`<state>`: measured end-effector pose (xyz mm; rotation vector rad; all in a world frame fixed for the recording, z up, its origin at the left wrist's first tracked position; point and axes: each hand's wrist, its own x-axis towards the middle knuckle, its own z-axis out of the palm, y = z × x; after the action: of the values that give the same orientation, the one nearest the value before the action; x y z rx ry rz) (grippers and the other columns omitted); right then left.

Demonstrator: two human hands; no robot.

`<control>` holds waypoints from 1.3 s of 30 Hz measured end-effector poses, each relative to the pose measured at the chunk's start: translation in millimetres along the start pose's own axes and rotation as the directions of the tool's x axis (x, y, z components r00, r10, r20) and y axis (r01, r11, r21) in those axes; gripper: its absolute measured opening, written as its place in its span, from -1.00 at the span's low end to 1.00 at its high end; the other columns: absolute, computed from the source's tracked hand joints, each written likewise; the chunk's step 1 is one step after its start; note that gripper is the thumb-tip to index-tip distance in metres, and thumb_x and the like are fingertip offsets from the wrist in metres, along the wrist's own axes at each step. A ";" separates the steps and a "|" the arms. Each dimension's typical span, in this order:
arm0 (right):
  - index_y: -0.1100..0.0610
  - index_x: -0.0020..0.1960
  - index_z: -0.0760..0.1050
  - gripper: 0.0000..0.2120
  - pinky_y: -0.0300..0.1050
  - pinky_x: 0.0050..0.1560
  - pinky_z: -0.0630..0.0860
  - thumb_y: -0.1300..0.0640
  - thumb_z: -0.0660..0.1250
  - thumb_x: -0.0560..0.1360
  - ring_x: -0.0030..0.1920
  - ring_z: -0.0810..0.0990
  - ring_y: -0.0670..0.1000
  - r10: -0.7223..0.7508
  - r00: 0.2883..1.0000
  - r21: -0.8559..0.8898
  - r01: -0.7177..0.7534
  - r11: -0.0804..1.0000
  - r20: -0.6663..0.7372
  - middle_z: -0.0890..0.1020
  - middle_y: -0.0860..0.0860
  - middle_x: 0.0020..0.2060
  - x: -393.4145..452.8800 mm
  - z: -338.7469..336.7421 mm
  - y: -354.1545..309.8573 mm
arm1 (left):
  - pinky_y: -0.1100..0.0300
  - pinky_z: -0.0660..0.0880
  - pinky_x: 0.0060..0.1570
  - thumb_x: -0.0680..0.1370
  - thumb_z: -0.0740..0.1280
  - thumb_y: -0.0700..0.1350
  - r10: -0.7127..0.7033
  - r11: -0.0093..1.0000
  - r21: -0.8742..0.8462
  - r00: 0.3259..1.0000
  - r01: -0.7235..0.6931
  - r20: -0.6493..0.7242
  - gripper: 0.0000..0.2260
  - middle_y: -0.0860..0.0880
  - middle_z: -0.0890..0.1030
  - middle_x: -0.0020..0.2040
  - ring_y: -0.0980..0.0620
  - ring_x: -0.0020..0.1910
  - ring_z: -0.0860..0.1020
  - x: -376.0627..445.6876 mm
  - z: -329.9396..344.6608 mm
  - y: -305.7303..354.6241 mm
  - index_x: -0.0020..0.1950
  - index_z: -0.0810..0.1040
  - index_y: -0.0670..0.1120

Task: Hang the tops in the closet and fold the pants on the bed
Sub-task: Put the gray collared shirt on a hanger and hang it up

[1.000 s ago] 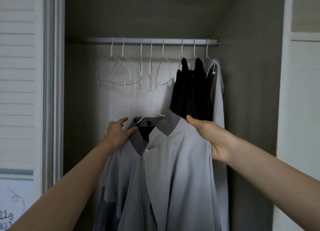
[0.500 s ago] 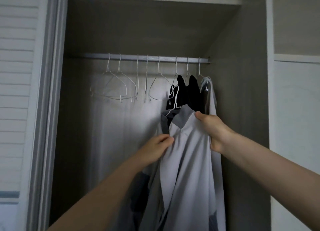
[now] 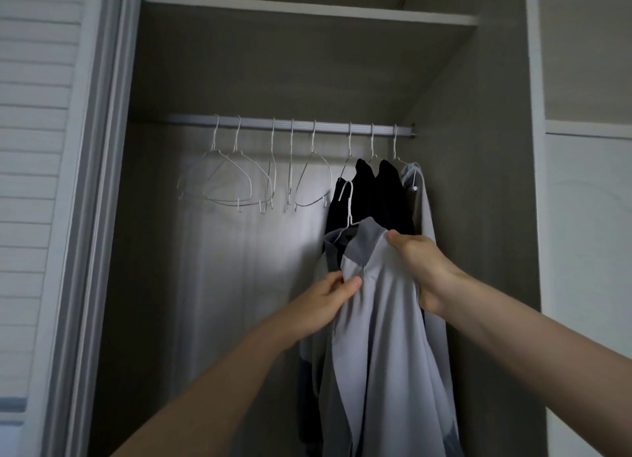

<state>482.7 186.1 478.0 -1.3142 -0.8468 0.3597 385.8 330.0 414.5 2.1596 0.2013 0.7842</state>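
Here the grey top (image 3: 386, 319) is on a white hanger (image 3: 349, 205) and held up inside the closet, below the rod (image 3: 290, 124) and not yet hooked on it. The right hand (image 3: 422, 268) is clamped on the top's shoulder near the collar, fingers curled into the cloth; the left hand (image 3: 328, 302) pinches the front edge lower down. The hook sits free in front of the dark tops (image 3: 369, 196) already hanging at the rod's right end, with a pale one (image 3: 415, 186) beyond them and bare hangers (image 3: 239, 179) to the left. As I judge it, the main risk is that both hands hold cloth and not the wire, so the hanger may tip or slide out of the neck as it is lifted. The hook could also snag a dark top or a neighbouring hanger's hook, since that end is crowded. No pants or bed are in view.
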 end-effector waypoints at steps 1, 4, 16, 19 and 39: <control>0.27 0.30 0.43 -0.61 0.12 0.23 0.51 0.02 0.14 0.64 0.12 0.59 0.21 -0.010 1.000 -0.001 0.010 1.000 -0.015 0.58 0.22 0.15 4.0 1.0 -3.4 | 0.61 0.39 -0.07 0.50 0.20 0.35 0.018 1.000 -0.011 1.000 -0.017 0.022 -0.76 0.60 0.48 0.01 0.64 0.00 0.41 0.5 0.9 2.3 0.12 0.42 0.37; 0.27 0.25 0.43 -0.66 0.09 0.14 0.55 0.04 0.14 0.63 0.05 0.61 0.22 -0.063 0.996 -0.017 0.062 0.998 -0.070 0.59 0.24 0.10 20.5 7.9 -16.2 | 0.30 0.21 0.37 0.26 0.22 0.58 0.027 0.999 -0.025 0.999 -0.026 0.022 -0.06 0.41 0.21 0.42 0.40 0.37 0.23 10.2 4.7 4.5 0.55 0.14 0.20; 0.31 0.33 0.37 -0.66 -0.09 0.03 0.43 0.22 0.11 0.60 0.03 0.47 0.13 -0.272 0.945 -0.208 0.234 0.950 -0.182 0.49 0.15 0.05 107.9 29.2 -71.5 | -0.04 0.13 0.51 0.13 0.42 0.53 0.046 0.990 0.135 0.999 -0.041 -0.029 0.20 0.30 -0.12 0.56 0.18 0.55 0.02 35.2 21.3 6.0 0.50 -0.31 0.32; 0.32 0.34 0.34 -0.67 -0.18 -0.05 0.30 0.27 0.06 0.62 0.07 0.47 0.14 -0.279 0.950 -0.197 0.250 0.948 -0.140 0.47 0.17 0.05 126.4 33.9 -83.6 | 0.01 0.20 0.48 0.17 0.53 0.37 0.114 0.980 0.175 0.987 -0.094 -0.108 0.23 0.28 -0.11 0.56 0.16 0.53 0.08 55.1 20.2 4.4 0.49 -0.36 0.30; 0.33 0.04 0.51 -0.77 -0.08 -0.01 0.47 0.25 0.10 0.60 0.10 0.54 0.20 -0.485 0.872 -0.422 0.415 0.806 -0.070 0.54 0.27 0.16 224.3 88.7 -93.1 | 0.33 0.51 -0.02 0.59 0.31 -0.22 0.119 0.992 0.088 0.900 -0.090 -0.420 -0.91 0.01 0.68 -0.02 0.15 -0.03 0.62 134.0 -63.3 -62.7 0.04 0.60 -0.10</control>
<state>546.4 374.7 643.0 -1.4332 -1.0864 -0.3243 461.8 464.2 460.7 2.0477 0.3404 1.3273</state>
